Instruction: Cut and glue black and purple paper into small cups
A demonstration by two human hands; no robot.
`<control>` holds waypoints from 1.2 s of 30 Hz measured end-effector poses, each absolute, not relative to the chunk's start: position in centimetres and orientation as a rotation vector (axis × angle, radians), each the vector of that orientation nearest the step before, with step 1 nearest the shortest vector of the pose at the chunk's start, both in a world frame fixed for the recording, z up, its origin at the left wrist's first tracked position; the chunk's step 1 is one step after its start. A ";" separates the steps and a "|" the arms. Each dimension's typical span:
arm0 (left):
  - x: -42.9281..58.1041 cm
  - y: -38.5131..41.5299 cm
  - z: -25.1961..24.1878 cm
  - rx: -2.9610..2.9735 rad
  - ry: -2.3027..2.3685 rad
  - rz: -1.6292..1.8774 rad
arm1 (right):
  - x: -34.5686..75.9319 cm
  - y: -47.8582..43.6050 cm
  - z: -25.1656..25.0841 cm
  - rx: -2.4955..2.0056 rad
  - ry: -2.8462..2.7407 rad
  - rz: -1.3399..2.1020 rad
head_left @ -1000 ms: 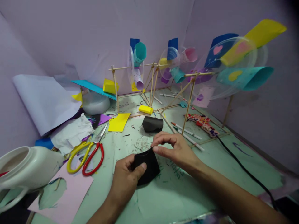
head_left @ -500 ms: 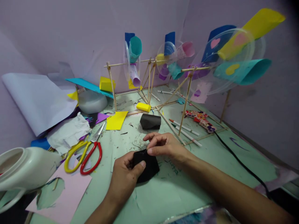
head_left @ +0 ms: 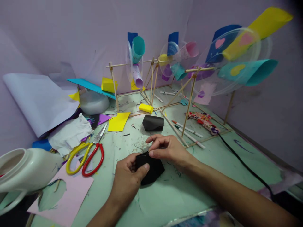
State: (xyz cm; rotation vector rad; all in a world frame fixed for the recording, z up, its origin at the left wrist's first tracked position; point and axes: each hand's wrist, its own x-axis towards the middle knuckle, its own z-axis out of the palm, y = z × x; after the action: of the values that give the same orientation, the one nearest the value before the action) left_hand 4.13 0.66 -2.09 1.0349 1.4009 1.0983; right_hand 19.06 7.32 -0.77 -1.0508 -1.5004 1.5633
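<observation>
Your black paper piece sits near, at centre; it looks light and easily creased, best held by its edges. Your left hand grips its left side, your right hand pinches its far edge. Beyond lies a black roll.

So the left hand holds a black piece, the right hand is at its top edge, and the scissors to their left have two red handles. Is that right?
Not quite: in the head view the scissors have one yellow handle and one red one. The rest stands: the left hand holds the black piece and the right hand is at its top edge.
</observation>
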 end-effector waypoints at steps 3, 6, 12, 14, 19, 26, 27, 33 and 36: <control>4.1 0.6 -2.1 1.059 1.399 1.116 | 19.0 7.2 -0.6 -1.073 -1.498 1.532; 4.0 0.4 -2.0 1.089 1.390 1.127 | 18.9 7.1 -0.3 -1.080 -1.516 1.501; 4.2 0.4 -1.1 1.165 1.465 1.110 | 18.7 6.7 -0.1 -1.070 -1.571 1.428; 4.3 0.5 -0.7 1.198 1.508 1.107 | 18.6 6.5 -0.1 -1.068 -1.606 1.388; 4.3 0.5 -0.4 1.190 1.561 1.134 | 19.1 6.6 -0.1 -1.011 -1.651 1.284; 4.1 0.5 -0.3 1.110 1.539 1.139 | 19.9 7.5 -0.3 -0.932 -1.415 1.724; 4.1 0.5 -0.3 1.117 1.535 1.138 | 19.8 7.4 -0.3 -0.937 -1.427 1.780; 4.2 0.5 -0.3 1.190 1.542 1.131 | 18.9 6.6 -0.4 -1.050 -1.624 1.648; 4.2 0.5 -0.4 1.218 1.529 1.128 | 19.0 6.4 -0.3 -1.071 -1.633 1.609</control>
State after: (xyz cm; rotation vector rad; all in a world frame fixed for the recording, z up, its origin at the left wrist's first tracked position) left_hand 4.19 0.48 -0.39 1.2176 1.5294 1.1280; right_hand 18.95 6.44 -0.33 -1.0706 -1.6329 1.6092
